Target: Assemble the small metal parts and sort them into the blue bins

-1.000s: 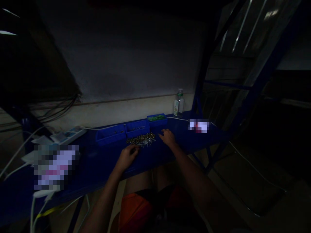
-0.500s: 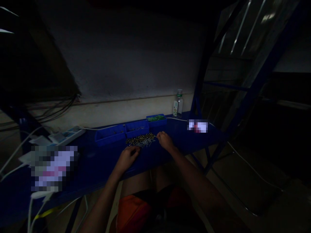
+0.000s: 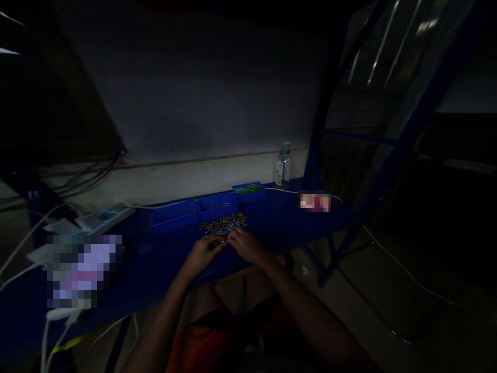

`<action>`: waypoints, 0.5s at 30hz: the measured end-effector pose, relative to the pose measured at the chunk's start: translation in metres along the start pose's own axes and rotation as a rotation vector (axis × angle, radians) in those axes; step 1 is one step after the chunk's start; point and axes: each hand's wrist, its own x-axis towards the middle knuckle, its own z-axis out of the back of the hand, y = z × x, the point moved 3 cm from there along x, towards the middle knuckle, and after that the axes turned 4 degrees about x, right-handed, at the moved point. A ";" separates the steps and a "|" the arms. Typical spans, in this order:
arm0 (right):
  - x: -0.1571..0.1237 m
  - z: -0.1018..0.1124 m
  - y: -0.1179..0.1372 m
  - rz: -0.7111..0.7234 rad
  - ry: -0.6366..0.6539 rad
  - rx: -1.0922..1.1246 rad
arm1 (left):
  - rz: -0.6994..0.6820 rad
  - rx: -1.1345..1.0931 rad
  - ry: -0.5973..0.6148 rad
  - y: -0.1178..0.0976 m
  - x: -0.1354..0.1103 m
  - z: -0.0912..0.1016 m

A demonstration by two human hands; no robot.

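Observation:
The scene is very dark. A heap of small shiny metal parts (image 3: 223, 224) lies on a blue table (image 3: 155, 264) in front of three blue bins. My left hand (image 3: 204, 252) and my right hand (image 3: 245, 244) meet just below the heap, fingertips touching. Both hands have their fingers curled into a pinch. What they pinch is too small and dim to name.
Three blue bins (image 3: 174, 215) stand in a row behind the heap; the right one (image 3: 249, 190) holds green pieces. A clear bottle (image 3: 284, 166) stands by the wall. A white power strip (image 3: 104, 216) and cables lie at the left. A blue metal frame (image 3: 388, 155) rises at the right.
My right hand has drawn back from the right side of the heap, leftward and toward me, and now meets my left hand. The left hand has barely moved.

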 end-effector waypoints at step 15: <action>0.002 0.003 -0.006 -0.130 0.039 0.270 | -0.021 -0.029 -0.023 -0.008 -0.002 0.003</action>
